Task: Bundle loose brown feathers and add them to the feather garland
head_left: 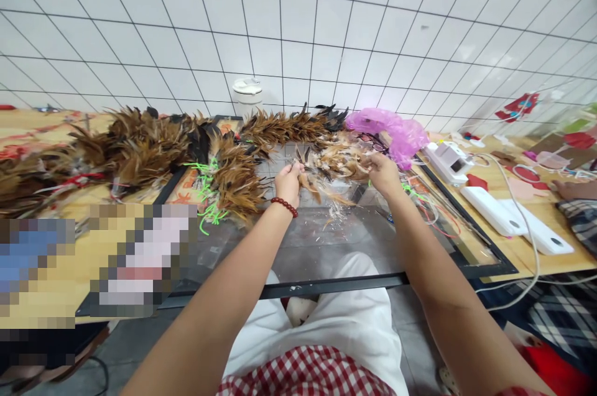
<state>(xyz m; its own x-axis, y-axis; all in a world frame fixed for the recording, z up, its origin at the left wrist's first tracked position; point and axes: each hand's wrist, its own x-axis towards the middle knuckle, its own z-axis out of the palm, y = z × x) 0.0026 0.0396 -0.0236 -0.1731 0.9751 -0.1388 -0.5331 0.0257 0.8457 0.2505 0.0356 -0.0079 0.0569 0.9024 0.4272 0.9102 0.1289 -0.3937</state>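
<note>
My left hand, with a red bead bracelet at the wrist, is closed around a small bunch of brown feathers over a glass table top. My right hand is closed on the loose pale-brown feather pile just to the right of it. Long strips of brown and black feathers lie across the table to the left and behind my hands. Green cords lie among the feathers near my left hand.
A pink plastic bag sits behind my right hand. A white lidded cup stands by the tiled wall. White devices with cables lie on the wooden table at right, where another person's hand rests. Blurred patches cover the lower left.
</note>
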